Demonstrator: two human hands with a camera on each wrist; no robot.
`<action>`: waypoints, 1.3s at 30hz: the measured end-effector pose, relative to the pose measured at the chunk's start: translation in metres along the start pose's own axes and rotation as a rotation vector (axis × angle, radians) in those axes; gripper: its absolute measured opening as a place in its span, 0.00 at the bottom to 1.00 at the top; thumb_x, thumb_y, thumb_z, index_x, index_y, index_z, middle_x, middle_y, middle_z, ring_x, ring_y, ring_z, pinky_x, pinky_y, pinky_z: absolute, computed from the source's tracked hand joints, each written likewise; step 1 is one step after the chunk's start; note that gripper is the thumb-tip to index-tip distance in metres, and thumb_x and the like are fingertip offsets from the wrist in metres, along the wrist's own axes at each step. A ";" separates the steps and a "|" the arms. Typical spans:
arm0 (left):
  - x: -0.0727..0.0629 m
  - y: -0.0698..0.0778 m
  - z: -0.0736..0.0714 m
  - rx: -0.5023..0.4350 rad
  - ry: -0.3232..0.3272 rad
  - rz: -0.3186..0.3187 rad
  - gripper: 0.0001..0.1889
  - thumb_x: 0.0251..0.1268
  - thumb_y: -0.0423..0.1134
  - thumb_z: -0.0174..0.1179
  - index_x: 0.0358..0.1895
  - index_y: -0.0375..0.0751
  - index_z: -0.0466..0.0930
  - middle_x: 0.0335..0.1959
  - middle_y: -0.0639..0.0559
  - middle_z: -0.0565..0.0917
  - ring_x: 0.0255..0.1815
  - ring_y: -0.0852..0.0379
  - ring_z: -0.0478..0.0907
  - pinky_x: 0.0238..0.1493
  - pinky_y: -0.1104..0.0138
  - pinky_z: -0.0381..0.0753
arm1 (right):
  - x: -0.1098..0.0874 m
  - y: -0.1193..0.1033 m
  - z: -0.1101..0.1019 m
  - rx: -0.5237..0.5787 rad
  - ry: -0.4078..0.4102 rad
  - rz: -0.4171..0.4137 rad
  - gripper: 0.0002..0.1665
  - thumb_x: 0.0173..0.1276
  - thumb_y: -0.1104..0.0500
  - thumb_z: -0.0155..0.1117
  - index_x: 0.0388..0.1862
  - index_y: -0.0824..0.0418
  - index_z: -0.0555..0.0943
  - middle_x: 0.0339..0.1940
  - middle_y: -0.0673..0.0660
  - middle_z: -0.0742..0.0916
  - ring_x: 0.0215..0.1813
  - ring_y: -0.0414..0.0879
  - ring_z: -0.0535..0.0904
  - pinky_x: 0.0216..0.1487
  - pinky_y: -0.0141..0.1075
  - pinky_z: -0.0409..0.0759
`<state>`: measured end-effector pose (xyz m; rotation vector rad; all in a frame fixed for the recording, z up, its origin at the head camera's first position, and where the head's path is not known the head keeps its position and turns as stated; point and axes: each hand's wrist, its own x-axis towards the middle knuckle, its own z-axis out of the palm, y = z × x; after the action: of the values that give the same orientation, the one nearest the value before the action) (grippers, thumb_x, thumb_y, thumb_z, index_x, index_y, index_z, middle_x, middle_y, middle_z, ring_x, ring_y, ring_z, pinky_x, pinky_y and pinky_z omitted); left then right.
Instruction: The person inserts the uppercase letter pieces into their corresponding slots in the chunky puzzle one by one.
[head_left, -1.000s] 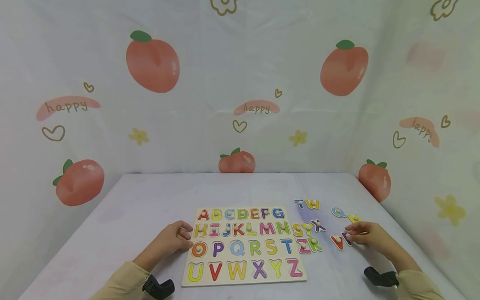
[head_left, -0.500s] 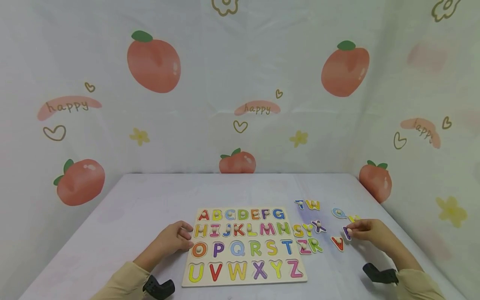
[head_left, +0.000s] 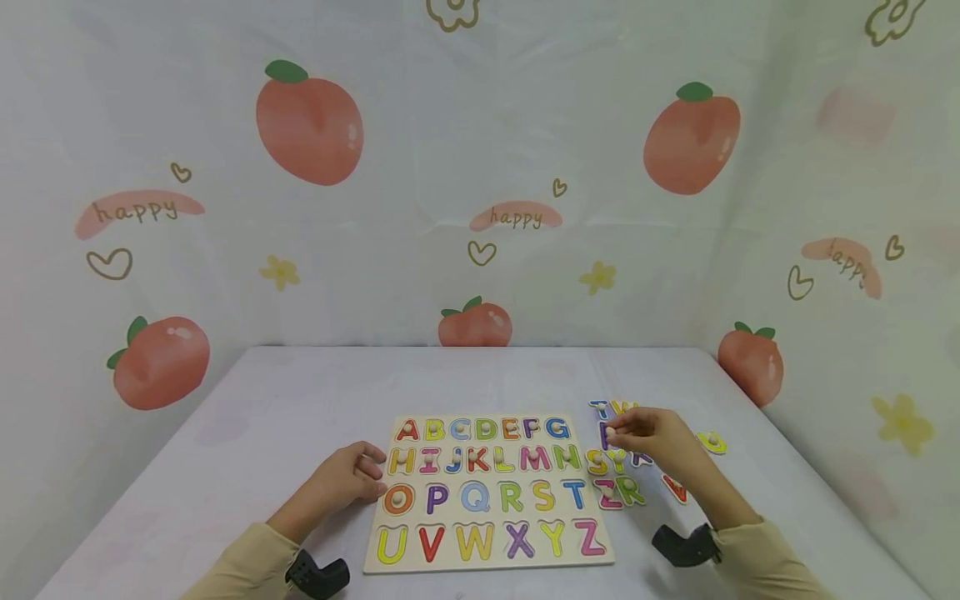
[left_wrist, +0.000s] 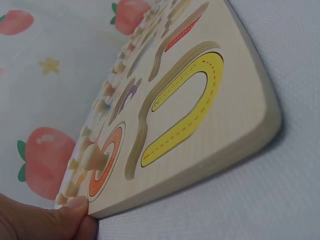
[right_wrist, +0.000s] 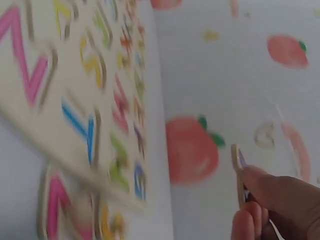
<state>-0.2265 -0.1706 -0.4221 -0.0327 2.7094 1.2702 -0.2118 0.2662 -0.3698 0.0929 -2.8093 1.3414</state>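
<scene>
My left hand point(head_left: 348, 479) holds the left edge of the wooden alphabet board point(head_left: 491, 573), the thumb point(left_wrist: 76, 202) near the orange O in the left wrist view. Knobbed letters fill the board's top two rows plus O; the other slots show printed letters. My right hand point(head_left: 660, 437) pinches a purple letter P piece point(head_left: 604, 435) by its knob, right of the board. It appears nearly edge-on in the right wrist view, a thin wooden piece point(right_wrist: 237, 159) at the fingertips. Below it are the S piece point(head_left: 596, 462) and a partly covered X piece point(head_left: 641, 459).
Loose pieces lie right of the board: T point(head_left: 598, 408), W point(head_left: 622, 407), Z point(head_left: 606, 495), R point(head_left: 632, 492), V point(head_left: 674, 490) and a yellow U-shaped piece point(head_left: 712, 443). My right hand and forearm hide part of this area. A printed curtain point(head_left: 390, 250) hangs behind the table.
My right hand has taken up the purple P from the right side and carried it left toward the board, over the loose pieces. My left hand has stayed at the board's edge.
</scene>
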 end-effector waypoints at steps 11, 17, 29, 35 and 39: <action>0.001 -0.001 -0.001 -0.024 0.005 0.003 0.23 0.48 0.29 0.71 0.50 0.32 0.75 0.32 0.48 0.78 0.31 0.55 0.74 0.32 0.66 0.75 | 0.007 -0.052 0.093 0.098 -0.134 -0.167 0.08 0.58 0.59 0.72 0.36 0.60 0.84 0.28 0.50 0.83 0.31 0.42 0.77 0.33 0.29 0.76; 0.002 -0.002 -0.001 -0.031 0.002 -0.005 0.23 0.48 0.29 0.71 0.50 0.32 0.75 0.32 0.49 0.78 0.31 0.55 0.74 0.32 0.66 0.76 | 0.010 -0.067 0.138 0.091 -0.247 -0.219 0.06 0.56 0.59 0.74 0.31 0.57 0.84 0.25 0.46 0.83 0.29 0.39 0.77 0.31 0.29 0.74; -0.001 -0.001 0.001 -0.024 -0.001 -0.011 0.22 0.50 0.29 0.70 0.50 0.33 0.75 0.32 0.49 0.78 0.31 0.56 0.74 0.33 0.66 0.76 | 0.016 -0.093 0.181 0.074 -0.354 -0.150 0.06 0.53 0.61 0.75 0.26 0.54 0.84 0.22 0.47 0.83 0.28 0.38 0.76 0.34 0.30 0.74; 0.000 -0.002 0.002 -0.021 0.006 -0.003 0.22 0.50 0.28 0.70 0.50 0.33 0.75 0.32 0.49 0.78 0.31 0.56 0.75 0.33 0.65 0.76 | 0.014 -0.100 0.188 0.042 -0.363 -0.134 0.07 0.53 0.63 0.74 0.24 0.55 0.83 0.20 0.47 0.82 0.27 0.38 0.75 0.34 0.30 0.73; 0.001 -0.003 0.002 -0.028 0.010 0.003 0.22 0.49 0.28 0.70 0.50 0.32 0.75 0.32 0.49 0.78 0.31 0.56 0.75 0.33 0.66 0.76 | 0.013 -0.102 0.190 0.035 -0.358 -0.140 0.07 0.53 0.64 0.74 0.23 0.56 0.83 0.18 0.47 0.82 0.25 0.37 0.75 0.31 0.29 0.72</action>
<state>-0.2266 -0.1706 -0.4254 -0.0373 2.7006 1.3127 -0.2177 0.0538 -0.4093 0.5742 -2.9858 1.4701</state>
